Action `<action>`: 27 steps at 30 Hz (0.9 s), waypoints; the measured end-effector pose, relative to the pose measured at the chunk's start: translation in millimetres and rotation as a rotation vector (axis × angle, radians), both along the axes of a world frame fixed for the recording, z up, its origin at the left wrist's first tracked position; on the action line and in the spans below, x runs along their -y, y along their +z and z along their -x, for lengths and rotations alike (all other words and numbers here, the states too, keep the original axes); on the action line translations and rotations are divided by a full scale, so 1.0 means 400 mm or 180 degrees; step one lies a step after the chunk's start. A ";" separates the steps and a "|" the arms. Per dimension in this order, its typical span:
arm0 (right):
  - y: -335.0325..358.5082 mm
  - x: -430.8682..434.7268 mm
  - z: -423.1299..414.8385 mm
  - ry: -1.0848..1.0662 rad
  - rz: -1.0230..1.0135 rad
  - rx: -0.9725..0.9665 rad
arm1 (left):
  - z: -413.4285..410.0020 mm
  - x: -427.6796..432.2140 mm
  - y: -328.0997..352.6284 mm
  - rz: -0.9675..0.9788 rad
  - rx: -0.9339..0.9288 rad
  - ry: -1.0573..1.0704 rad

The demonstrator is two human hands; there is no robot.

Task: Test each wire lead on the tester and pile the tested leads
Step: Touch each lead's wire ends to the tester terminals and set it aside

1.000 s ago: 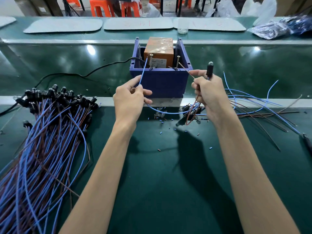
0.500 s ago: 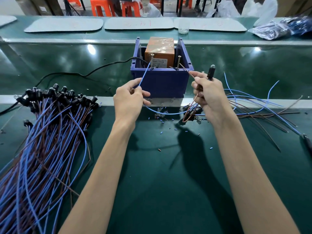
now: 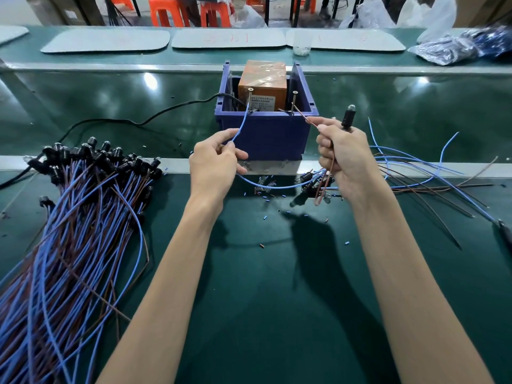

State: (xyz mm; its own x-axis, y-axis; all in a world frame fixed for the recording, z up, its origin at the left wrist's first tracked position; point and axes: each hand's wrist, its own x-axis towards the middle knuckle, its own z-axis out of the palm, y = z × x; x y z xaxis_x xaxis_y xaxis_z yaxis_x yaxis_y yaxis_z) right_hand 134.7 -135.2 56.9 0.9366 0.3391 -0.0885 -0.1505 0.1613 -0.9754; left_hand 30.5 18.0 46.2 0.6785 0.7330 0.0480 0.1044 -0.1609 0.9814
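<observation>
The tester is an orange block [image 3: 262, 79] inside a blue box [image 3: 266, 134], with two upright screws at its front rim. My left hand [image 3: 214, 167] pinches the blue wire [image 3: 240, 128], whose tip meets the left screw [image 3: 250, 99]. My right hand [image 3: 343, 159] pinches the brown wire [image 3: 304, 115], its tip at the right screw [image 3: 293, 102], and also grips the lead's black lamp holder [image 3: 348, 117], bulb end up. The blue wire sags between both hands.
A big pile of blue and brown leads [image 3: 69, 231] with black holders covers the left of the green mat. Loose leads [image 3: 432, 173] lie to the right. A black cable [image 3: 133, 121] runs left from the box. Small wire offcuts [image 3: 266, 189] litter the middle.
Both hands have held their places at the tester. The right hand and its lamp holder have sunk slightly, and the wire tips stay at the two screws.
</observation>
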 end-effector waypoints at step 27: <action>0.006 0.004 0.004 0.0095 0.0064 0.0029 | 0.003 -0.011 -0.005 -0.0154 -0.0080 -0.0050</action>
State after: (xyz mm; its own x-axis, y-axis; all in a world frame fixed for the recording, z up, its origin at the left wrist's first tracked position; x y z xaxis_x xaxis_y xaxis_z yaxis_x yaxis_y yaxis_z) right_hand 133.3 -136.8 59.2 0.9268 0.3652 -0.0872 -0.1462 0.1371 -0.9797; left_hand 29.2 22.5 44.1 0.6913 0.7195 0.0659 0.1261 -0.2099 0.9695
